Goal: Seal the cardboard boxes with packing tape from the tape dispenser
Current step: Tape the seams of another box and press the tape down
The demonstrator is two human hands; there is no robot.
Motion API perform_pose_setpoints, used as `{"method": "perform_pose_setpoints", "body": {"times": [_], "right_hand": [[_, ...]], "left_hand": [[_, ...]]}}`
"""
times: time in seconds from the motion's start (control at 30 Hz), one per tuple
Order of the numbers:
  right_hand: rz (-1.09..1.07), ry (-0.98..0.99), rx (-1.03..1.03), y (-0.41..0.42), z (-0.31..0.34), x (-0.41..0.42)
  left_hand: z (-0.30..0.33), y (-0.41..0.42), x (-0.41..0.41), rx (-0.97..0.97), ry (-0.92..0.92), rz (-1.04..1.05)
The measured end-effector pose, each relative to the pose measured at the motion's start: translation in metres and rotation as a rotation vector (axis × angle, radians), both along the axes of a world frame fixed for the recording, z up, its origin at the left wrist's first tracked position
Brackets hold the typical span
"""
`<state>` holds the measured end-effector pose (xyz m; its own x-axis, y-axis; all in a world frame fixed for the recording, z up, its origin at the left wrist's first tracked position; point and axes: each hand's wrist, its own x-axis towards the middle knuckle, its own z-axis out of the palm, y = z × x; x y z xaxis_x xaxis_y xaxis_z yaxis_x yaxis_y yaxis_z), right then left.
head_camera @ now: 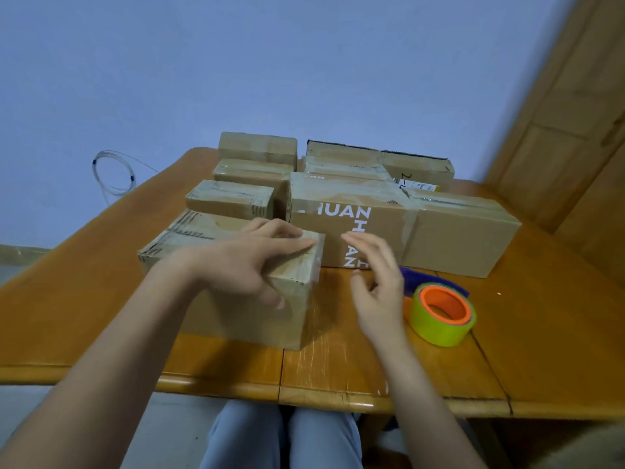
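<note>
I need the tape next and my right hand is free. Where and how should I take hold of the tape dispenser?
Probably from above with the right hand, which hovers open just left of it. The tape dispenser lies flat on the table with its orange core facing up, so thumb inside the core and fingers over the yellow-green outer wall looks surest. Its purple part behind is half hidden.

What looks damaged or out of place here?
The near box under the left hand is scuffed, its top paper torn to bare corrugation along the left edge. A loose cable coil hangs by the wall.
</note>
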<state>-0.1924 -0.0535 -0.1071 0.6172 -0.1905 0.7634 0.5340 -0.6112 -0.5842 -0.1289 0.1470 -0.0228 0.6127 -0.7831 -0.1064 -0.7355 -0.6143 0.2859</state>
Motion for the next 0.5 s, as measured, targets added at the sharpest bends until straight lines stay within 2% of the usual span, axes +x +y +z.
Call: {"method": "perform_pose_setpoints", "body": {"times": [0.1, 0.17, 0.27, 0.37, 0.5], "right_hand": [[-0.014, -0.035, 0.086, 0.016, -0.020, 0.015], [-0.047, -0.064, 0.071, 0.019, -0.029, 0.022], [-0.028, -0.084, -0.013, 0.021, -0.033, 0.021], [0.033, -0.105, -0.133, 0.022, -0.036, 0.018], [0.034, -0.116, -0.138, 0.020, -0.038, 0.017]], "left_hand": [[0.012, -0.006, 0.009, -0.192, 0.108, 0.110], [0.008, -0.015, 0.013, -0.315, 0.013, 0.156], [-0.009, -0.022, 0.019, -0.234, -0.157, 0.146], [-0.013, -0.020, 0.023, -0.275, -0.155, 0.152], [-0.015, -0.020, 0.023, -0.287, -0.150, 0.149]]}}
